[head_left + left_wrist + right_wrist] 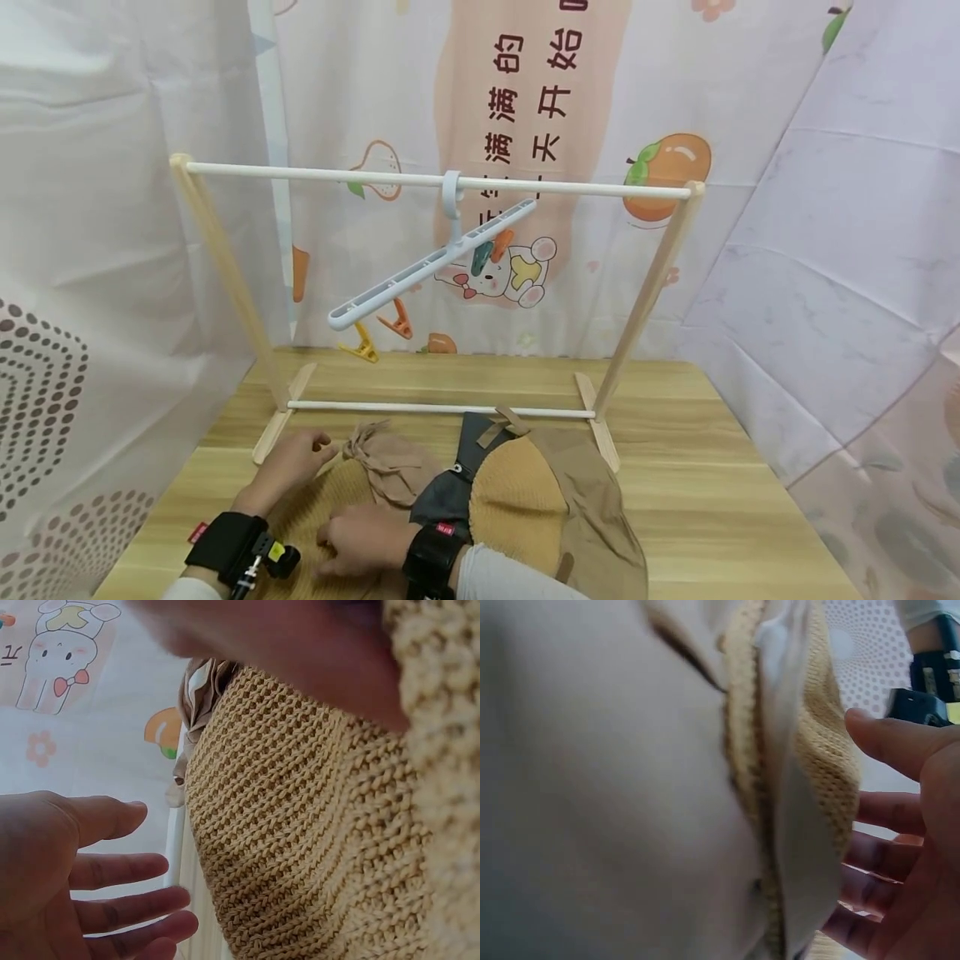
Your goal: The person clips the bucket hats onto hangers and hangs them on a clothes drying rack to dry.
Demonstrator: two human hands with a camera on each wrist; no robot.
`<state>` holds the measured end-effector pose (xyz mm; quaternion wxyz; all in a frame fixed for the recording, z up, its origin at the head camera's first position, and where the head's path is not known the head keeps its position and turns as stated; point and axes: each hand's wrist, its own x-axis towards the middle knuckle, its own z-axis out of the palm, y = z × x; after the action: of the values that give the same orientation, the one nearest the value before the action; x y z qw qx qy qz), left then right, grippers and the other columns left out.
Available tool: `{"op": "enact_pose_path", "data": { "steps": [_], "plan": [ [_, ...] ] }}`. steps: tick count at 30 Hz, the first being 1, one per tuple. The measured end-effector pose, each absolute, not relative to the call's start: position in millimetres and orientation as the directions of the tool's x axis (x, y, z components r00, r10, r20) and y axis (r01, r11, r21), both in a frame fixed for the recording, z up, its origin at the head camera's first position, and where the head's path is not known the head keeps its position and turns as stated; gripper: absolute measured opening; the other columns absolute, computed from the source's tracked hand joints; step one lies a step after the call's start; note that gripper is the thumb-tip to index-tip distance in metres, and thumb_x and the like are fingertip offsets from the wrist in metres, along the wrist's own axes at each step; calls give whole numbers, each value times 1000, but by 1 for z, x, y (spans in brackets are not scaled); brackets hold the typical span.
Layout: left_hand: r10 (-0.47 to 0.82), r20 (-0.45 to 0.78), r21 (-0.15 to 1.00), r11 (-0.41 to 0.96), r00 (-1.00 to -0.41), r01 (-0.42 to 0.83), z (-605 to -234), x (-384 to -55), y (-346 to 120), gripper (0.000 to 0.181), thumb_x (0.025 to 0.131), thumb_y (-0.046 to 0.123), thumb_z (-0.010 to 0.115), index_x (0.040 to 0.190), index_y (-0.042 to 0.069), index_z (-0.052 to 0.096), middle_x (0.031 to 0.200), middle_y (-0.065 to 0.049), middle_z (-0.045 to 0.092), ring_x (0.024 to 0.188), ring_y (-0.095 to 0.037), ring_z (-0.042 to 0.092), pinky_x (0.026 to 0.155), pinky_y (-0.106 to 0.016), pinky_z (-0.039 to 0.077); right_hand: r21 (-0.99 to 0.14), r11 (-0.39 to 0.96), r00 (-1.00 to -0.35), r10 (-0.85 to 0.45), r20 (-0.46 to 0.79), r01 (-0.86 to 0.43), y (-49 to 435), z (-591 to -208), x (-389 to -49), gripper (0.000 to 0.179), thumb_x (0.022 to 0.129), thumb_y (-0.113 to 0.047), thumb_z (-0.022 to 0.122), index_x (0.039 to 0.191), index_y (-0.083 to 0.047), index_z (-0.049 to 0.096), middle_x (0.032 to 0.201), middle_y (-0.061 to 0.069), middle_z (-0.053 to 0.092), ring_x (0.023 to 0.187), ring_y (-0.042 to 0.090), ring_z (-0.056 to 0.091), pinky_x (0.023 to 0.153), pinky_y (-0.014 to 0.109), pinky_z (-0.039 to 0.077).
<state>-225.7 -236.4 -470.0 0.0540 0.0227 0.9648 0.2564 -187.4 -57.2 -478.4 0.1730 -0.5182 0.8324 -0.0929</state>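
A mustard knitted piece (pixel 337 492) lies on the front left of the table, its coarse stitches filling much of the left wrist view. My left hand (pixel 296 458) is at its far left edge. In the left wrist view, that hand's fingers (pixel 135 911) are spread and apart from the knit. Over the piece's right part is my right hand (pixel 367 537). Its thumb stands away from the fabric, and its loosely extended fingers (pixel 885 855) meet the knit edge. A crumpled dusty-brown cloth (pixel 393 467) adjoins the knit at the back.
Right of my hands lie a dark grey fabric piece (pixel 438 504), another mustard knit (pixel 521 500) and brown cloth (pixel 592 483). Behind stands a wooden rack (pixel 648 283) with a white bar. A pale blue hanger (pixel 420 273) hangs there, with several coloured clips, including a yellow clip (pixel 363 343).
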Motion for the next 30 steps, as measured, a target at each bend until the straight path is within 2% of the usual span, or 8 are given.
{"op": "enact_pose_path", "data": {
  "steps": [4,10,17,22,25,30],
  "plan": [
    [59,-117,498,867,-991,-7,-473,-223,-239,39,98,26,58,122,-5,60,109,-23,66,92,-35,65,72,-44,53,-319,423,-386,-906,-175,-848,-58,-487,-184,32,95,-42,60,119,-23,67,104,-12,66,78,-7,56,65,5,39],
    [56,-130,504,863,-990,-17,-473,-223,-239,40,98,27,57,122,-5,60,110,-24,65,94,-37,64,73,-46,52,-300,384,-361,-923,-130,-873,-63,-492,-183,26,97,-39,59,115,-22,67,98,-12,65,73,-8,52,62,4,37],
    [77,-116,494,869,-990,9,-469,-227,-234,40,98,27,58,121,-5,61,109,-24,66,94,-37,65,73,-45,53,-304,419,-414,-907,-83,-856,-63,-492,-186,16,97,-33,61,101,-22,72,87,-13,64,67,-8,51,57,5,35],
    [91,-134,488,873,-987,15,-461,-228,-237,42,100,28,55,125,-5,58,110,-23,65,90,-32,64,70,-42,52,-293,404,-422,-906,0,-867,-62,-489,-189,18,95,-31,63,81,-21,66,69,-12,52,54,-6,43,50,7,28],
    [99,-141,490,871,-985,17,-459,-228,-239,43,100,30,53,126,-5,58,111,-22,66,90,-31,65,72,-42,52,-316,394,-425,-904,35,-863,-60,-488,-189,19,95,-30,64,77,-22,64,65,-14,48,51,-7,40,49,7,27],
    [110,-135,486,873,-985,31,-454,-227,-240,42,100,31,54,125,-3,60,109,-19,67,93,-31,64,76,-44,51,-364,407,-466,-880,88,-838,-57,-482,-193,25,95,-27,64,71,-20,59,56,-13,36,45,-3,31,47,10,24]
  ]
}}
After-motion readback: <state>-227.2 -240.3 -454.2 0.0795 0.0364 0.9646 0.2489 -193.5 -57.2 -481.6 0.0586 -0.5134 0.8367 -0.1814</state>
